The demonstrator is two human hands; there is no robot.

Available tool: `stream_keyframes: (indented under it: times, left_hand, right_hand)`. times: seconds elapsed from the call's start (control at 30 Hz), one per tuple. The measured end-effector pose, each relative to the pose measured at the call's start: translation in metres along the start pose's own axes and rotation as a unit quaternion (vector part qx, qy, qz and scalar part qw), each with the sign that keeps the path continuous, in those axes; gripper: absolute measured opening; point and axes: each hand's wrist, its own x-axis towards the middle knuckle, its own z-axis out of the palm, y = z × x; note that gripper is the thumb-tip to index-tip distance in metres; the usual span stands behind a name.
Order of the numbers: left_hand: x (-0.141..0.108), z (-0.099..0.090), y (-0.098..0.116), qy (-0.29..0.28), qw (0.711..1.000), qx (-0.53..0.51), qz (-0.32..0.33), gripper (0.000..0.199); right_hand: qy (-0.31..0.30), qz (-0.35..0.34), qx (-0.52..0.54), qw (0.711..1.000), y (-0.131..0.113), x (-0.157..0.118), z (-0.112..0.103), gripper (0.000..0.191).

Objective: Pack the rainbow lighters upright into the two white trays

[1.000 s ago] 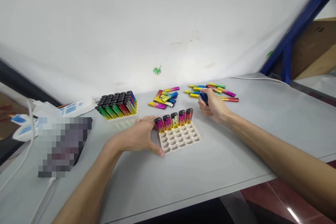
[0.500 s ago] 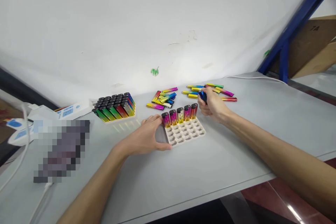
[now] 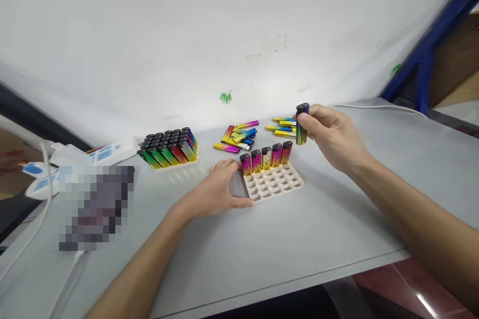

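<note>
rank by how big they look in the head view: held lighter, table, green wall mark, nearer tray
1. Table
2. Nearer tray
3. Held lighter, partly covered
4. Green wall mark

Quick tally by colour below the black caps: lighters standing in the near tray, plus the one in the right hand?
Purple lighters: 3, in the tray
Silver-yellow lighter: 1, in the tray
Red lighter: 1, in the tray
Blue lighter: 1, in the right hand
Total: 6
</note>
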Motion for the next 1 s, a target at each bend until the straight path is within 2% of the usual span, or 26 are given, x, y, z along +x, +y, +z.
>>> stream_keyframes:
  times: [0.17,0.23,0.37,0.47,0.63,0.73,0.83,1.0]
  left_hand:
    - [0.002,0.003,0.002,0.011,1.0,-0.018,0.002,0.052]
    - [0.002,0.004,0.004,0.011,1.0,-0.021,0.005,0.053]
    - [0.002,0.007,0.006,0.011,1.0,-0.028,0.006,0.055]
    - [0.002,0.008,0.006,0.009,0.999,-0.031,0.01,0.056]
    - [0.002,0.008,0.006,0.009,0.999,-0.043,0.017,0.054]
    - [0.002,0.009,0.007,0.021,0.998,-0.053,0.004,0.05]
    - [0.004,0.012,0.008,0.037,0.998,-0.058,-0.005,0.045]
    - [0.008,0.016,0.006,0.052,0.996,-0.064,0.024,0.039]
  right_hand:
    - [-0.008,-0.081,-0.044,0.996,-0.008,-0.018,0.016,0.027]
    - [-0.044,-0.129,-0.102,0.985,-0.007,-0.028,0.025,0.029]
    - [-0.138,-0.204,-0.228,0.942,0.001,-0.044,0.041,0.023]
    - [-0.161,-0.199,-0.285,0.924,0.005,-0.048,0.047,0.021]
    - [-0.161,-0.21,-0.339,0.903,0.005,-0.048,0.047,0.027]
    - [-0.16,-0.195,-0.345,0.904,0.003,-0.048,0.048,0.028]
    - [-0.168,-0.154,-0.348,0.909,-0.001,-0.049,0.049,0.02]
    - [-0.164,-0.142,-0.364,0.906,-0.002,-0.048,0.05,0.02]
